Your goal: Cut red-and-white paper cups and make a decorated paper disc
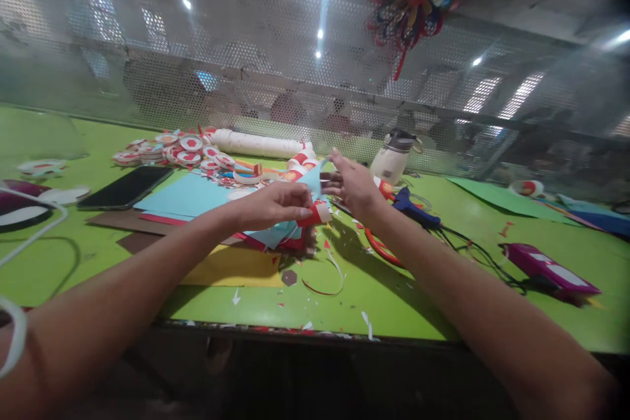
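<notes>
My left hand [275, 205] is closed around a folded paper piece [310, 200] made of light blue, red and white paper, held just above the green table [384, 295]. Its blue tip points up between my two hands. My right hand [352, 187] is beside it on the right, fingers pinching the blue tip of the same piece. Under my hands lie sheets of blue paper [189, 195], red paper and yellow paper [231, 268].
A black phone [125, 187] lies at left. Several round red-and-white paper discs [172, 147] and a white roll [258, 143] sit behind. A blue glue gun [413, 205], white bottle [394, 157], red scissors [381, 249] and purple box [546, 269] lie at right. Paper scraps litter the front edge.
</notes>
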